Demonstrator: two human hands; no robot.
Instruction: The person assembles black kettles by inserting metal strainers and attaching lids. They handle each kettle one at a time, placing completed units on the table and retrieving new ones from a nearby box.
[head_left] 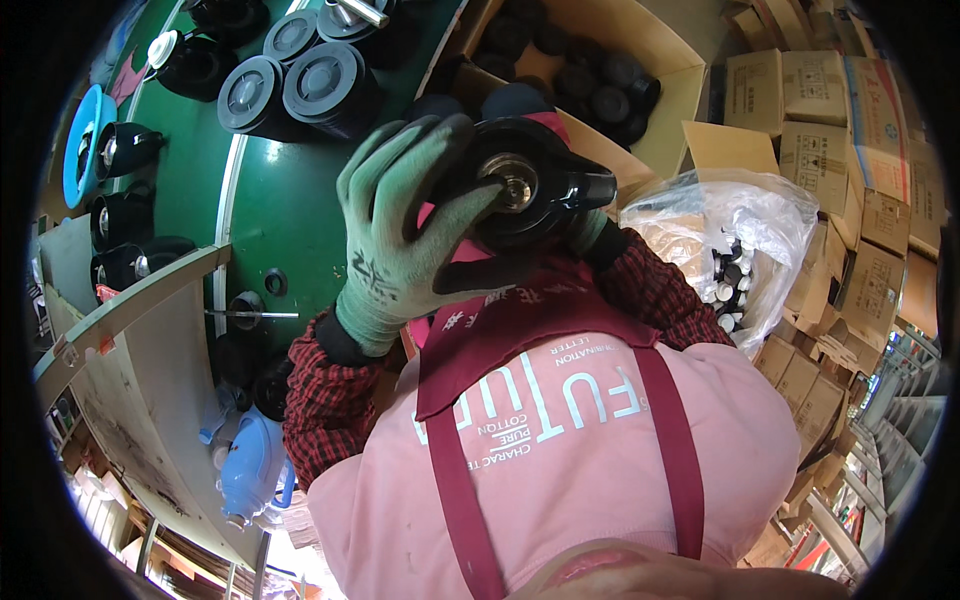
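Note:
A black jug (545, 165) with a spout is held up in front of my chest, its round, shiny mouth facing up. My left hand (400, 215), in a pale green glove with dark-coated fingers, is spread over the jug's left side. One finger reaches to the rim of the mouth, while the others stand apart above it. Beneath the spout side, my right hand (588, 232) supports the jug; only a bit of its glove shows, and its fingers are hidden behind the black body.
Several black cylinders with round lids (325, 82) stand on the green table (290, 180). Black jugs (128, 150) and a blue basin (82, 135) line its left side. An open carton (672, 100) holds black parts. Right of me are a plastic bag (765, 215) of small caps and stacked cartons (815, 155).

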